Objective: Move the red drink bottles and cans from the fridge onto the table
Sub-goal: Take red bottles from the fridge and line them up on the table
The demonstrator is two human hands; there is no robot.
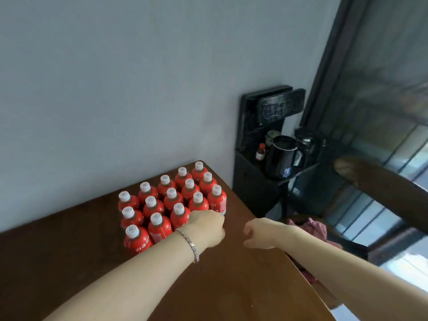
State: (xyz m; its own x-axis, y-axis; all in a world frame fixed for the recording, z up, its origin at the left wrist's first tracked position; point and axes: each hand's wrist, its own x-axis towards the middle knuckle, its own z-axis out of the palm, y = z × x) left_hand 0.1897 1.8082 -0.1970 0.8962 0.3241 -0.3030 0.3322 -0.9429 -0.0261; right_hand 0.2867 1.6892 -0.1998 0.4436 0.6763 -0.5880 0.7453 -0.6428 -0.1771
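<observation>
Several red drink bottles (171, 200) with white caps stand in a tight block of three rows on the brown table (231, 286), near the wall. My left hand (206, 228), with a bracelet on the wrist, is at the block's near right corner, its back towards me and its fingers curled down out of sight. Whatever is under it is hidden. My right hand (261, 232) hovers over the table's right edge, fingers loosely curled, holding nothing. The fridge is not in view.
The table's right edge runs diagonally just below my right hand. Beyond it a black stand (254, 181) carries a black kettle (281, 158) and a small bottle (261, 152). A dark wooden chair (382, 188) with a pink cloth (315, 228) stands at the right.
</observation>
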